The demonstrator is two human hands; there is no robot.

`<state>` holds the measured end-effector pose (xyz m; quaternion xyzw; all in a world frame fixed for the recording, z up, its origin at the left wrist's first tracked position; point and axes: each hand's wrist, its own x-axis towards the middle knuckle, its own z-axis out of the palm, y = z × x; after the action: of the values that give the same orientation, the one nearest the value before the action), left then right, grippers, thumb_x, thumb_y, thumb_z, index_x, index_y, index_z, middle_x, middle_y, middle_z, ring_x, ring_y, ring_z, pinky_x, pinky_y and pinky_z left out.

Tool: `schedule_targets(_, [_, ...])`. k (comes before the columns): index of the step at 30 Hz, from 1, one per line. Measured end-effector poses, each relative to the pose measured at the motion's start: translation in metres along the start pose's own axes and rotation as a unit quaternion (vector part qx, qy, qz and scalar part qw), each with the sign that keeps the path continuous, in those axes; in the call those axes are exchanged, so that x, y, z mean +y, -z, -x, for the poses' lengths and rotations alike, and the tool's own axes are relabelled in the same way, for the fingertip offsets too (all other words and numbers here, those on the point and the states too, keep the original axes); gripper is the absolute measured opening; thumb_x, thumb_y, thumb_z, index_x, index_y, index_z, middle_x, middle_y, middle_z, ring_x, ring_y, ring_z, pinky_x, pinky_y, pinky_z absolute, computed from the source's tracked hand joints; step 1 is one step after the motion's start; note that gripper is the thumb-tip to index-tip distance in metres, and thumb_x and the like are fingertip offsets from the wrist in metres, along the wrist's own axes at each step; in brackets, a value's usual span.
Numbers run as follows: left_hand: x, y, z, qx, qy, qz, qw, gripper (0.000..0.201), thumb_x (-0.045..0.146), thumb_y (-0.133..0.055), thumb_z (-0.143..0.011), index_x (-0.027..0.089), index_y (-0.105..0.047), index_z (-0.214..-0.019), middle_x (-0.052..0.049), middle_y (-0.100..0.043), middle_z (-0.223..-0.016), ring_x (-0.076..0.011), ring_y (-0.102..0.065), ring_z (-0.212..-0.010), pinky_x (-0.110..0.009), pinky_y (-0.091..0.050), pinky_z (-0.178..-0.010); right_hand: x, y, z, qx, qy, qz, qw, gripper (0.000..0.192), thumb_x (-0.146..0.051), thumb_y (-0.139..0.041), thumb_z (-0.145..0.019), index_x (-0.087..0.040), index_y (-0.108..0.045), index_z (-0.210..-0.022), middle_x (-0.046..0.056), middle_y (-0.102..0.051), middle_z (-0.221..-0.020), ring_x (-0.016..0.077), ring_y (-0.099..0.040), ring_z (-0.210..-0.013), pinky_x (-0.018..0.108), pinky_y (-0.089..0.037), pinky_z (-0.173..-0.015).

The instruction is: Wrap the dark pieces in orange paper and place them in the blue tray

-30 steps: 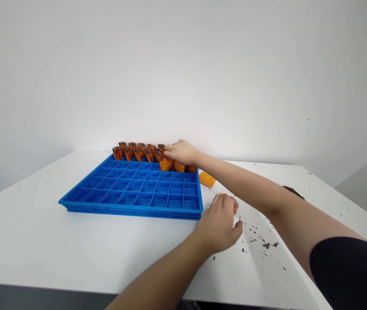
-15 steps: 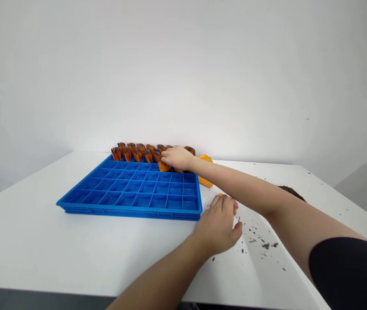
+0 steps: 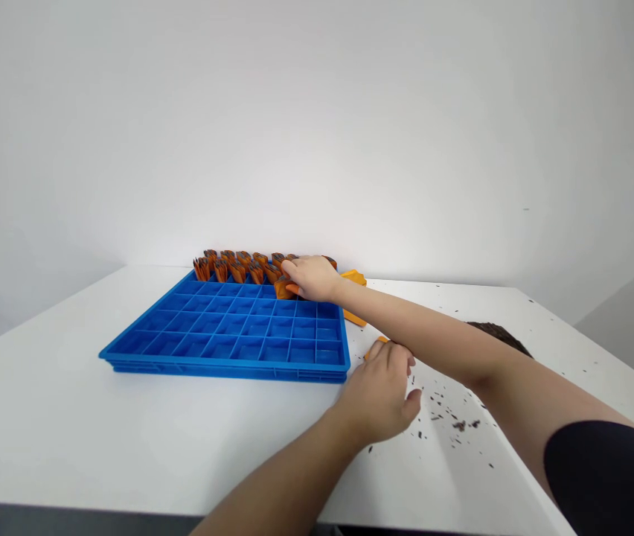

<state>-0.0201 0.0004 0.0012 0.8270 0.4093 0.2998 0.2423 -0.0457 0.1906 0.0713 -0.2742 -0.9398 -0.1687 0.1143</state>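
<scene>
My right hand (image 3: 314, 278) reaches over the back right part of a blue compartment tray (image 3: 222, 368). Its fingers are bent around an orange packet (image 3: 283, 288) with a dark top, in a compartment in front of the filled rows; the fingers partly cover it. Near the tray's front right corner, my left hand (image 3: 381, 391) rests palm down with its thumb spread away from loosely bent fingers. Just beyond those fingertips, a small piece of orange material (image 3: 376, 345) shows, mostly covered by the hand.
Several orange packets with dark tops (image 3: 237, 269) stand along the tray's back rows. More orange packets (image 3: 355, 278) lie right of the tray. Dark flakes (image 3: 459, 426) are scattered over the white table (image 3: 183, 439). A dark brown mass (image 3: 498, 335) sits behind my right forearm.
The orange packet under my right hand now stands more upright, its dark top showing. My right hand has shifted slightly right. More orange material shows beyond my left fingertips.
</scene>
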Motion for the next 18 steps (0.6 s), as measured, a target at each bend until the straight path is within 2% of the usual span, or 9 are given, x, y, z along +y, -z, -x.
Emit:
schedule_targets(3, [0.001,0.0,0.0,-0.031,-0.018,-0.011,0.999,0.029,0.026,-0.064,-0.087,0.024,-0.041,-0.105,-0.01,-0.061,-0.118,-0.0309,-0.055,-0.116,-0.041,-0.05,-0.081,-0.014,0.002,0.008,-0.021,-0.044,-0.028,0.998,0.019,-0.034,-0.058,-0.101,-0.019,-0.059,-0.112,0.015,-0.077,-0.107,0.0318,-0.072,-0.097,0.037,-0.05,-0.076])
schedule_targets(6, [0.001,0.001,0.0,-0.052,-0.042,-0.011,0.998,0.029,0.025,-0.065,-0.087,0.024,-0.043,-0.106,-0.01,-0.062,-0.121,-0.0316,-0.056,-0.118,-0.041,-0.05,-0.081,-0.026,-0.004,0.013,-0.066,-0.078,-0.099,0.99,0.025,-0.041,-0.063,-0.098,-0.02,-0.057,-0.11,0.014,-0.077,-0.107,0.0309,-0.073,-0.093,0.036,-0.05,-0.072])
schedule_targets(9, [0.0,0.002,0.001,-0.033,-0.048,0.034,0.998,0.026,0.026,-0.065,-0.088,0.025,-0.045,-0.103,-0.007,-0.065,-0.114,-0.0278,-0.059,-0.113,-0.038,-0.05,-0.08,-0.03,-0.015,0.015,-0.092,-0.087,-0.177,0.976,0.023,-0.032,-0.063,-0.096,-0.02,-0.052,-0.113,0.014,-0.077,-0.111,0.0278,-0.074,-0.095,0.034,-0.051,-0.073])
schedule_targets(11, [0.0,0.002,0.001,-0.005,-0.047,0.064,0.997,0.025,0.025,-0.066,-0.088,0.025,-0.046,-0.102,-0.006,-0.065,-0.11,-0.0255,-0.06,-0.11,-0.037,-0.05,-0.081,-0.029,-0.022,0.015,-0.091,-0.067,-0.232,0.966,0.021,-0.019,-0.059,-0.094,-0.021,-0.049,-0.112,0.011,-0.077,-0.114,0.0254,-0.072,-0.105,0.033,-0.052,-0.08])
schedule_targets(14, [0.0,0.001,0.001,0.023,-0.047,0.075,0.996,0.024,0.022,-0.066,-0.086,0.025,-0.047,-0.099,-0.005,-0.065,-0.107,-0.0249,-0.06,-0.11,-0.037,-0.051,-0.084,-0.027,-0.028,0.012,-0.085,-0.036,-0.294,0.951,0.028,-0.006,-0.057,-0.086,-0.022,-0.046,-0.107,0.007,-0.079,-0.116,0.0228,-0.069,-0.117,0.032,-0.051,-0.09])
schedule_targets(18, [0.001,0.001,0.001,0.028,-0.044,0.074,0.996,0.022,0.022,-0.066,-0.085,0.025,-0.047,-0.097,-0.005,-0.065,-0.107,-0.0249,-0.061,-0.109,-0.037,-0.052,-0.084,-0.025,-0.025,0.008,-0.04,-0.097,-0.297,0.949,0.027,-0.01,-0.056,-0.086,-0.022,-0.045,-0.108,0.007,-0.078,-0.113,0.0229,-0.072,-0.1,0.033,-0.052,-0.082])
